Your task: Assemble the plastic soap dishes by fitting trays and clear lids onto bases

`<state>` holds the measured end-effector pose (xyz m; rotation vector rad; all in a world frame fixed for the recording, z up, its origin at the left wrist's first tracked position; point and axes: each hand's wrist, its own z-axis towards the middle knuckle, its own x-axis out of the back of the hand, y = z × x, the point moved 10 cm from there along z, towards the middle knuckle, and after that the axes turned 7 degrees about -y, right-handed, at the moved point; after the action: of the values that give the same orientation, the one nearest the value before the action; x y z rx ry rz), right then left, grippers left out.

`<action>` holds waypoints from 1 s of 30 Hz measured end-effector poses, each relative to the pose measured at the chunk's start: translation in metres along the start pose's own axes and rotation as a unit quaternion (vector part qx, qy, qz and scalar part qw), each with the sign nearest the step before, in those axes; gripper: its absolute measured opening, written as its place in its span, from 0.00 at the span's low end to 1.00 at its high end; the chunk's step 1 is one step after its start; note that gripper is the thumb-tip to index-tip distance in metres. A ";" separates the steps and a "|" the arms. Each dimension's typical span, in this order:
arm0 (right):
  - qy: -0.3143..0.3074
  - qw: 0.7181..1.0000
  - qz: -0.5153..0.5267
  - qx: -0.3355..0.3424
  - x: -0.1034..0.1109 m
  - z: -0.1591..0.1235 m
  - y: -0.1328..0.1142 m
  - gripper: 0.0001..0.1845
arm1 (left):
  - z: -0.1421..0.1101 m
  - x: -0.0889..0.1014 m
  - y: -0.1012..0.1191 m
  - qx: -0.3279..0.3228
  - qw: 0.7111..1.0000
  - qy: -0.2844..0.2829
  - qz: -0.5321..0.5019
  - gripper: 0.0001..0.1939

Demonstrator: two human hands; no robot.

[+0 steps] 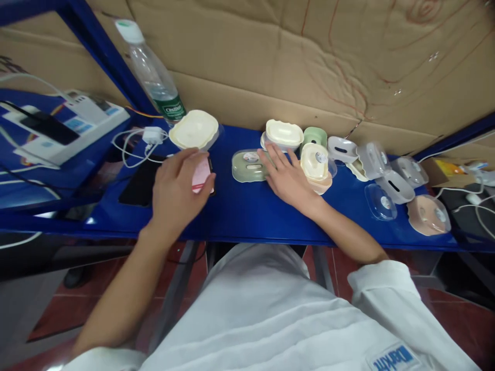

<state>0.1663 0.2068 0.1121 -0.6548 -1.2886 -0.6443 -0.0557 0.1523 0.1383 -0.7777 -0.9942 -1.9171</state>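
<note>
My left hand curls around a small pink card-like object on the blue table, over a dark phone whose edge shows beneath. My right hand lies flat with fingers stretched out, its fingertips touching a pale green soap box. A cream soap box on a peach base sits just right of that hand. Another cream box and a green one stand behind it.
A cream lid and a water bottle stand at the back left, by a white charger with cable. Clear lids and a peach box lie at the right. Cardboard wall behind; a black mat left.
</note>
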 end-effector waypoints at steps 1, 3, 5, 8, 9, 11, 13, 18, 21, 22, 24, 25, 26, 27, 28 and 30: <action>0.015 1.000 -0.001 -0.010 0.005 0.003 0.001 0.36 | 0.013 -0.008 -0.017 0.024 0.999 -0.015 0.024 0.25; 0.027 1.000 0.005 -0.013 0.010 -0.002 -0.002 0.32 | 0.038 -0.028 -0.046 0.052 0.996 -0.054 0.050 0.27; 0.024 1.000 0.015 -0.003 0.011 -0.020 -0.012 0.28 | 0.060 -0.045 -0.065 0.061 0.994 -0.072 0.057 0.31; 0.037 0.998 0.052 -0.008 0.010 -0.065 -0.025 0.24 | 0.081 -0.063 -0.082 0.083 0.989 -0.108 0.065 0.34; 0.049 0.996 0.075 -0.018 0.010 -0.083 -0.028 0.24 | 0.086 -0.066 -0.085 0.088 0.986 -0.122 0.067 0.30; 0.077 0.988 0.126 -0.050 0.009 -0.119 -0.029 0.23 | 0.091 -0.064 -0.087 0.088 0.986 -0.131 0.061 0.23; 0.111 0.976 0.167 -0.088 0.006 -0.150 -0.027 0.23 | 0.093 -0.050 -0.084 0.075 0.990 -0.110 0.042 0.21; 0.128 0.963 0.214 -0.107 -0.005 -0.170 -0.028 0.27 | 0.072 -0.012 -0.065 0.088 0.989 -0.024 -0.118 0.23; 0.126 0.960 0.240 -0.071 -0.004 -0.153 -0.034 0.39 | 0.038 -0.020 -0.041 0.158 0.922 -0.024 -0.354 0.24; 0.146 0.954 0.253 -0.066 0.000 -0.149 -0.034 0.44 | 0.024 -0.032 -0.028 0.189 0.879 -0.050 -0.434 0.24; 0.200 0.931 0.298 -0.072 0.009 -0.143 -0.027 0.53 | -0.005 -0.061 0.006 0.235 0.776 -0.128 -0.571 0.25; 0.220 0.916 0.325 -0.084 0.011 -0.141 -0.021 0.54 | -0.018 -0.073 0.023 0.251 0.736 -0.161 -0.608 0.26; 0.228 0.902 0.353 -0.103 0.011 -0.139 -0.015 0.53 | -0.031 -0.084 0.038 0.265 0.704 -0.195 -0.629 0.26; 0.227 0.890 0.375 -0.127 0.008 -0.137 -0.009 0.50 | -0.041 -0.092 0.049 0.276 0.685 -0.220 -0.637 0.27; 0.222 0.881 0.390 -0.152 0.005 -0.136 -0.003 0.45 | -0.049 -0.098 0.057 0.275 0.684 -0.234 -0.633 0.29; 0.214 0.873 0.392 -0.193 0.000 -0.133 0.007 0.37 | -0.054 -0.104 0.067 0.234 0.729 -0.247 -0.594 0.32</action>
<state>0.2576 0.1117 0.0905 -1.1987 -0.3952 -0.3264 0.0436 0.1222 0.0516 -0.2953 -2.6716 -2.2415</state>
